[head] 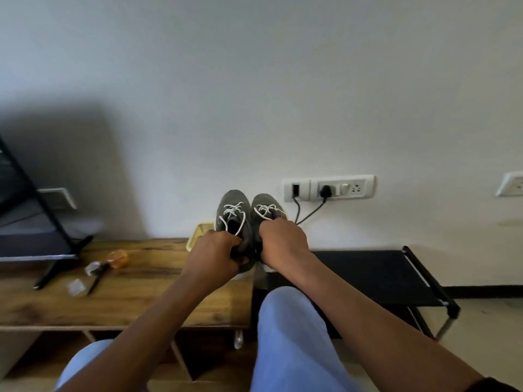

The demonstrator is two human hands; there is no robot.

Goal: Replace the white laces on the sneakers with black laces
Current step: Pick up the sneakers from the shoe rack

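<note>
At nine o'clock a blurred pen (97, 279) and wrappers lie on the wooden table (141, 301). At centre, the left hand (216, 257) curls round the left sneaker's (233, 219) heel, hiding it. The right hand (283, 240) covers the right sneaker's (267, 212) opening, fingertips hidden, grip unclear; white laces (233, 210) show at twelve o'clock.

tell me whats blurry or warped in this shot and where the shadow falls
Head view: the wide lens bows the wooden table edge; the small items left on it are soft; both hands on the sneakers look sharper; a broad shadow darkens the wall at left.
</note>
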